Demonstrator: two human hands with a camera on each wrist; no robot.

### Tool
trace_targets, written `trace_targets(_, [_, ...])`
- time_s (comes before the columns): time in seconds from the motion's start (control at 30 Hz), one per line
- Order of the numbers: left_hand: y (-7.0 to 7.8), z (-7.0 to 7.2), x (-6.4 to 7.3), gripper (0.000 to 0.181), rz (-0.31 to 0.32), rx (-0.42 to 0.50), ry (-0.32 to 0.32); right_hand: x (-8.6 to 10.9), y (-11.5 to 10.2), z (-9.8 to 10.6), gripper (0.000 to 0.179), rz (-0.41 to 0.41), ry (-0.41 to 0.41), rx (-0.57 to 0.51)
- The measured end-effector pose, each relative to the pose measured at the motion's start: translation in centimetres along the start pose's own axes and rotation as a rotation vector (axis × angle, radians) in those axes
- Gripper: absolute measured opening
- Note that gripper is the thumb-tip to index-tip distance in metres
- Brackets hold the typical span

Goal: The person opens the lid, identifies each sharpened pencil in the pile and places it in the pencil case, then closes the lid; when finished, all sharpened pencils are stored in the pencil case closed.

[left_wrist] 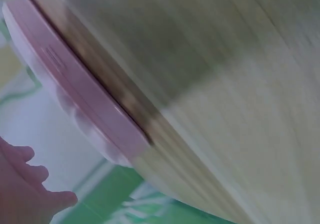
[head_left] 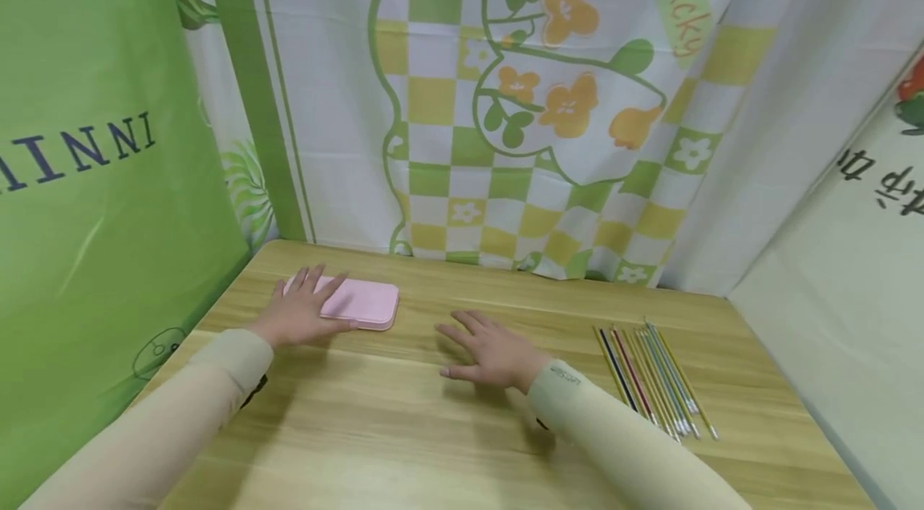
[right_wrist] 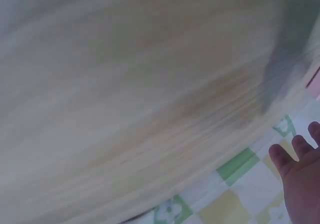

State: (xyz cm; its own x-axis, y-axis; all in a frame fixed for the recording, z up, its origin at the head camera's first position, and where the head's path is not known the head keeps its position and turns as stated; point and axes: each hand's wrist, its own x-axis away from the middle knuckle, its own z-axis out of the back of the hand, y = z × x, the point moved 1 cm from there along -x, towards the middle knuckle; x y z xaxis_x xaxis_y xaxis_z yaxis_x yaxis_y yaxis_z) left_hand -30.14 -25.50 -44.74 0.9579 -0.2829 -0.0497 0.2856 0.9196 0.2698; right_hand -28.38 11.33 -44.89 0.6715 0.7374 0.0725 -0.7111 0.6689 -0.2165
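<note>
"Case: what surrounds it?"

"Curtain at 12 o'clock in the head view, checked green, yellow and white. Under that, the wooden table, running down to 6."

"And the case itself?"

"Pink, lying flat on the table at 8 o'clock."

"Hands?"

"Left hand over the case's 9 o'clock end, fingers spread, gripping nothing; the left wrist view shows a gap between fingers and case. Right hand near 6, over the wood, fingers also spread, grip free."

"Smallest things?"

"Pencils, loosely bunched at 4 o'clock, pale ends towards 5."
</note>
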Motion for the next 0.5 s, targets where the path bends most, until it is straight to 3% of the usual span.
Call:
trace_targets(0.2, [-3.6, 0.8, -0.1, 0.107, 0.148, 0.223, -0.015, -3.1, -1.0, -0.4, 0.075, -0.12, 0.051, -0.207])
trace_targets(0.37, [-4.9, 1.4, 0.7, 0.105, 0.231, 0.437, -0.058, -5.4, -2.0, -0.7, 0.061, -0.199, 0.102, -0.284])
trace_targets(0.5, [-5.5, 1.1, 0.7, 0.105, 0.275, 0.619, -0.104, -7.3, -2.6, -1.2, 0.052, -0.25, 0.149, -0.368])
